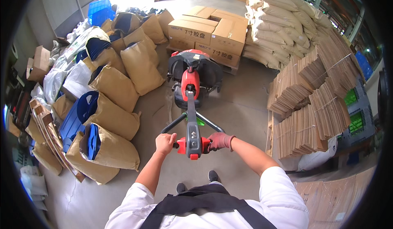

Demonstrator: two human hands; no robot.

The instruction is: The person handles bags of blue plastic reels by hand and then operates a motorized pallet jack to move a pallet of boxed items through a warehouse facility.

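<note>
Both my hands are closed around the control handle (194,137) of a red and black electric pallet truck (189,81). My left hand (165,143) is bare and wraps the left end of the handle. On the right end, a reddish work glove covers my right hand (220,141). From the handle, a dark tiller arm runs forward to the truck's body. Just beyond the truck, large brown cartons (191,29) are stacked on a wooden pallet (233,68). The truck's forks are hidden, so I cannot tell whether they sit under that pallet.
To the left stand several brown paper sacks (141,70) holding blue pieces, with a blue crate (100,13) behind. Bundled flat cardboard (290,87) is piled on the right. Stuffed pale sacks (278,22) rise at the far right. Grey floor (245,106) lies between.
</note>
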